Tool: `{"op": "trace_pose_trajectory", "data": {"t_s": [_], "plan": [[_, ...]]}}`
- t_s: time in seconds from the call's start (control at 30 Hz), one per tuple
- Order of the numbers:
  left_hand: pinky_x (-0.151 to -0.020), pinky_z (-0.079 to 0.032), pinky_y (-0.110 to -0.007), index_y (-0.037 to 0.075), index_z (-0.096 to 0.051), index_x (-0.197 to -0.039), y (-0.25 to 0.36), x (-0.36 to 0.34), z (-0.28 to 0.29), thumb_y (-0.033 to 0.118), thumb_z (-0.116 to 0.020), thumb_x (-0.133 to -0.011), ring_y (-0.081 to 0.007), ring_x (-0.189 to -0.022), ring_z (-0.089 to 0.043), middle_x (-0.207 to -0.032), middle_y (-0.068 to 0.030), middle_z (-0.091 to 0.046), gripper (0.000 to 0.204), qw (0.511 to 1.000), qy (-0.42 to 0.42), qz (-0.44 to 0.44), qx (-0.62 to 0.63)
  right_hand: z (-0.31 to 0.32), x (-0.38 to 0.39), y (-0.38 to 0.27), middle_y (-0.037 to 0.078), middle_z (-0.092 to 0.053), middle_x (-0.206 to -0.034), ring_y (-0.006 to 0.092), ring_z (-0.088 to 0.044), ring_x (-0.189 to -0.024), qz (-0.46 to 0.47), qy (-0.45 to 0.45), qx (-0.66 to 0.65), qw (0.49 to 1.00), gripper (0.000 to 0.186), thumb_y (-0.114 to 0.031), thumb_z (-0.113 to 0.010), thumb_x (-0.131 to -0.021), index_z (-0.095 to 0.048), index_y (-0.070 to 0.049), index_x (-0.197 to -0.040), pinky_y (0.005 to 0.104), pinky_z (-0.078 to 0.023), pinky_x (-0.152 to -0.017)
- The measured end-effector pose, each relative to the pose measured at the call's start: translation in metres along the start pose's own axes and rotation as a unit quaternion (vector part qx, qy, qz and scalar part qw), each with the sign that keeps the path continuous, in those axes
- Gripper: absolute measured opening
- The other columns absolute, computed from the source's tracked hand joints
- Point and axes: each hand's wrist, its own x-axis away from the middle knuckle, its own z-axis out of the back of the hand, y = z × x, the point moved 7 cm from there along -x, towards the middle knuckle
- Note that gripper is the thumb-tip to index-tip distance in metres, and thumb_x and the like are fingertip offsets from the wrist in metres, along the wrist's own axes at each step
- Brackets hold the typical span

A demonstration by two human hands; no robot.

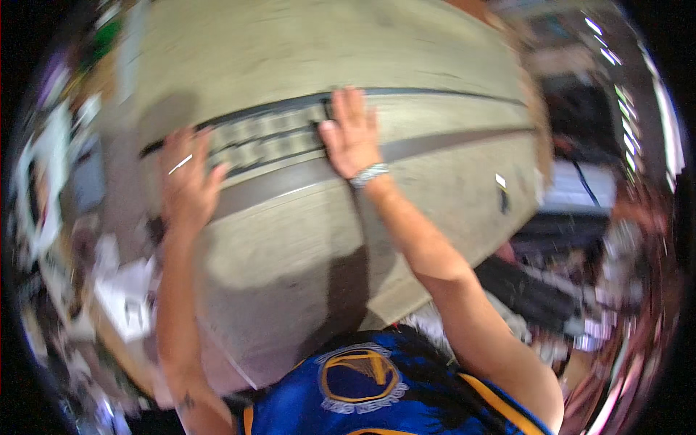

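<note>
Between my hands lies a long flat piece with dark lines and two rows of pale rectangles (268, 136), blurred by motion; its exact kind I cannot tell. My left hand (190, 181) rests at its left end, thumb apart and fingers stretched forward. Flat on its right end is my right hand (353, 141), fingers extended. A thin black strip (239, 114) runs along the far side and continues rightward past my right hand. On the near side stretches a smooth grey-brown strip (283, 183), passing beneath or beside my right wrist.
All this lies on a large pale worktable (290, 239). A small dark object with a white end (502, 194) sits near its right edge. White papers or bags (129, 297) are at the left. Dark items and a light-coloured box (580, 190) crowd the right.
</note>
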Motion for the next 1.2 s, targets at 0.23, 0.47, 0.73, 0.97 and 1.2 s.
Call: {"op": "trace_pose_trajectory", "data": {"t_s": [0.23,0.47,0.73,0.97,1.2], "plan": [[-0.12,-0.019,-0.055,0.015,-0.038,-0.155,0.018,0.041,0.038,0.044,-0.049,-0.102,-0.0362,-0.152,-0.021,-0.165,-0.0129,-0.025,0.062,0.995,0.067,0.027,-0.069,0.037,0.09,0.194,0.02,-0.017,-0.165,0.0355,-0.013,-0.154,-0.429,0.092,0.065,0.896,0.073,-0.045,-0.041,-0.103,-0.022,0.0,-0.157,0.0555,-0.012,-0.122],[-0.122,-0.018,-0.05,0.004,-0.031,-0.156,0.024,0.103,0.015,0.041,-0.056,-0.098,-0.0382,-0.151,-0.023,-0.163,-0.0183,-0.027,0.073,0.993,-0.041,0.084,-0.078,0.015,0.11,0.238,0.018,-0.018,-0.166,0.0309,-0.013,-0.155,-0.44,0.005,0.125,0.889,0.073,-0.05,-0.031,-0.104,-0.024,-0.001,-0.157,0.0522,-0.013,-0.123],[-0.119,-0.025,-0.055,-0.002,-0.043,-0.147,0.035,0.119,0.027,0.044,-0.07,-0.088,-0.0398,-0.148,-0.029,-0.159,-0.023,-0.032,0.079,0.989,-0.029,0.136,-0.053,0.02,0.108,0.274,0.015,-0.03,-0.162,0.0288,-0.023,-0.152,-0.424,0.049,0.145,0.893,0.07,-0.052,-0.033,-0.103,-0.037,-0.003,-0.153,0.0473,-0.018,-0.122],[-0.119,-0.031,-0.05,0.001,-0.053,-0.141,0.037,0.133,0.032,0.046,-0.078,-0.082,-0.0349,-0.147,-0.034,-0.154,-0.0164,-0.043,0.078,0.989,0.028,0.146,0.014,0.013,0.114,0.293,0.018,-0.031,-0.161,0.0312,-0.025,-0.151,-0.417,0.032,0.161,0.894,0.072,-0.054,-0.031,-0.104,-0.036,-0.002,-0.153,0.0468,-0.024,-0.12],[-0.121,-0.029,-0.047,0.005,-0.054,-0.142,0.04,0.13,0.03,0.055,-0.076,-0.081,-0.0304,-0.148,-0.033,-0.155,-0.0096,-0.043,0.083,0.989,0.029,0.134,0.063,0.012,0.113,0.37,0.011,-0.024,-0.166,0.0282,-0.02,-0.153,-0.407,0.056,0.174,0.895,0.073,-0.057,-0.025,-0.104,-0.029,-0.007,-0.157,0.0516,-0.019,-0.12]]}}
